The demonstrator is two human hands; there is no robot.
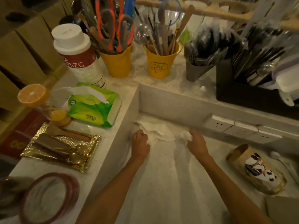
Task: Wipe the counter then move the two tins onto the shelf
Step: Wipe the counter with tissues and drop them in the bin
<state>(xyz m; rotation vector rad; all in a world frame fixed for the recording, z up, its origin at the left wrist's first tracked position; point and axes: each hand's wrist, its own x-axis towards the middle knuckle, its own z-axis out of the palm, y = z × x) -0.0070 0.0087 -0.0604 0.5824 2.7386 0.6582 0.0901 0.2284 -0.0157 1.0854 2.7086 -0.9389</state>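
Both hands are down at the far left corner of the bench [169,183], each gripping the white tissue [159,132]: the left hand [140,143] closed on its left part, the right hand [196,142] pinching its right end. One tin [255,169] lies tipped near the right edge; a second I can't make out.

A low counter [161,183] runs from near to far, with a raised ledge [111,126] along its left and far sides. A cloth [159,132] lies at the counter's far end, a hand on each side. A tin [257,170] lies on its side at right. On the far ledge stand two utensil buckets [160,65]; on the left ledge lies a tissue pack [95,105].
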